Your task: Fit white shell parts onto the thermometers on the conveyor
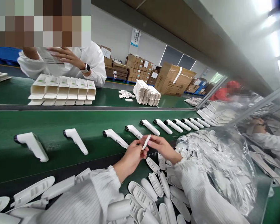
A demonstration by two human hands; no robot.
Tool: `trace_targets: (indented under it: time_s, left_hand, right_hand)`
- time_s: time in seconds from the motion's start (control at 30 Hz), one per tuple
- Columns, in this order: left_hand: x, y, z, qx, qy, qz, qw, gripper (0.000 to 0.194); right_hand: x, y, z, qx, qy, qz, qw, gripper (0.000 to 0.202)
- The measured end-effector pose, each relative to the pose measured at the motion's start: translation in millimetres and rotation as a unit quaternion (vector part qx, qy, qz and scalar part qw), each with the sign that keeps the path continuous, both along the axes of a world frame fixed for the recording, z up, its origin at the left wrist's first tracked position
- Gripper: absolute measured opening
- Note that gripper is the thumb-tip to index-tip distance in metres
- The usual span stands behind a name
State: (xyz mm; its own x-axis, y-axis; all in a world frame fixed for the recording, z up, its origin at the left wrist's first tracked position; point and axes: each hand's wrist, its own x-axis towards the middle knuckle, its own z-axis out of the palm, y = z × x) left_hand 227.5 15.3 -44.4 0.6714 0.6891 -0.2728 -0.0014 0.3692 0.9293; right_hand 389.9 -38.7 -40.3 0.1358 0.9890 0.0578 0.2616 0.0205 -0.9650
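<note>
view: head camera, looking across a green belt (53, 119).
left hand: above the near edge of the green belt, thumb and fingers closed around the lower part of a thin white piece (146, 142).
right hand: reaching in from the other side, also above the near edge of the green belt; its fingertips are on the upper part of the same piece, gripping it together with the left.
thin white piece: held between the left hand (131, 157) and the right hand (164, 147), tilted and seen nearly edge-on, above the green belt's near edge.
device row: white handheld devices (74, 140) with dark ends, lying apart in a line along the green belt, closer together toward its right.
loose covers: white covers (143, 196), many slotted, heaped on the near side of the green belt, under and around the forearms.
clear bag: a plastic bag (220, 161) full of white parts, on the near side of the green belt, beside the right forearm.
beyond: across the green belt, open white boxes (71, 88) stand in a row before a co-worker (93, 62) wearing a watch; stacked white cartons (146, 93) sit farther right.
</note>
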Motion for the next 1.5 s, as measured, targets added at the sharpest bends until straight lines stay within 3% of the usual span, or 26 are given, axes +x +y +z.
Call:
trace_targets:
  time_s: [0.07,0.13,0.2,0.23,0.27,0.33,0.37,0.4,0.43,0.47,0.5,0.63,0.7,0.77,0.8,0.87,0.9,1.0,1.1,1.13,1.2,1.23,1.3,1.33,1.4,1.5]
  left_hand:
    - [10,-5,-3.2,0.022,0.007,0.011,1.000,0.010]
    - [10,-7,-6.7,0.056,0.016,0.016,0.998,0.011]
    - [0,-10,-11.0,0.156,0.015,-0.040,0.987,0.011]
    - [-6,-11,-13.3,0.253,0.018,-0.098,0.962,0.017]
    - [-12,-13,-15.7,0.370,0.031,-0.165,0.914,0.022]
    - [-21,-17,-19.3,0.588,0.083,-0.273,0.756,0.026]
    - [-23,-19,-19.8,0.658,0.113,-0.296,0.683,0.026]
    - [-25,-21,-19.1,0.694,0.137,-0.300,0.640,0.025]
    - [-26,-22,-17.0,0.705,0.155,-0.299,0.624,0.022]
    - [-27,-21,-13.5,0.698,0.169,-0.295,0.630,0.018]
    - [-30,-19,-8.8,0.674,0.179,-0.285,0.658,0.014]
    - [-52,4,13.4,0.460,0.181,-0.173,0.852,0.024]
    - [-68,21,19.3,0.361,0.165,-0.120,0.910,0.026]
    - [-83,33,19.9,0.302,0.156,-0.099,0.935,0.027]
    - [-89,36,19.2,0.284,0.153,-0.094,0.942,0.028]
    - [-97,37,18.3,0.240,0.137,-0.081,0.958,0.027]
    - [-98,35,18.8,0.202,0.121,-0.067,0.970,0.026]
    - [-95,22,23.8,0.047,0.022,-0.017,0.999,0.021]
    - [-90,9,29.3,-0.018,-0.053,0.008,0.998,0.020]
    - [-91,7,30.6,0.008,-0.035,0.002,0.999,0.021]
    - [-104,7,32.5,0.149,0.066,-0.025,0.986,0.024]
    - [-116,8,33.2,0.248,0.134,-0.047,0.958,0.026]
    - [-146,13,34.4,0.437,0.257,-0.089,0.857,0.032]
    - [-162,15,34.8,0.486,0.308,-0.115,0.810,0.035]
    - [-190,19,34.5,0.509,0.410,-0.166,0.739,0.043]
    - [-208,17,30.9,0.493,0.487,-0.214,0.689,0.059]
  right_hand:
    - [-13,-2,0.4,0.011,0.084,-0.018,0.996,0.040]
    - [-10,3,-2.0,0.041,0.088,-0.072,0.993,0.036]
    - [4,11,-7.3,0.050,-0.003,-0.092,0.994,0.034]
    - [12,15,-11.2,0.044,-0.077,-0.088,0.992,0.034]
    - [19,19,-16.0,0.036,-0.156,-0.078,0.984,0.035]
    - [29,26,-27.5,0.023,-0.296,-0.066,0.953,0.040]
    - [32,29,-33.6,0.016,-0.346,-0.067,0.936,0.043]
    - [33,32,-39.4,0.011,-0.382,-0.073,0.921,0.045]
    - [34,35,-44.5,0.006,-0.409,-0.083,0.909,0.046]
    - [33,38,-48.3,0.001,-0.430,-0.095,0.898,0.045]
    - [33,40,-50.3,-0.003,-0.447,-0.106,0.888,0.045]
    - [23,42,-34.7,0.009,-0.465,-0.124,0.877,0.044]
    - [9,35,-14.2,0.047,-0.409,-0.119,0.904,0.046]
    - [-11,23,8.0,0.064,-0.306,-0.045,0.949,0.050]
    - [-22,18,17.5,0.050,-0.253,0.025,0.966,0.051]
    - [-44,9,30.3,0.010,-0.163,0.112,0.980,0.051]
    - [-55,7,33.0,-0.005,-0.109,0.106,0.988,0.049]
    - [-83,5,27.9,-0.028,0.110,-0.003,0.994,0.039]
    - [-105,4,12.3,-0.024,0.285,-0.042,0.957,0.032]
    - [-108,3,7.1,-0.012,0.315,-0.055,0.948,0.030]
    - [-102,0,-0.5,0.018,0.314,-0.098,0.944,0.026]
    - [-93,-2,-2.7,0.027,0.275,-0.114,0.954,0.026]
    - [-63,-2,-5.0,0.029,0.127,-0.112,0.985,0.027]
    - [-44,0,-6.1,0.024,0.024,-0.090,0.995,0.027]
    - [-9,5,-10.5,0.008,-0.165,-0.041,0.985,0.030]
    - [24,18,-24.9,-0.013,-0.372,-0.012,0.928,0.042]
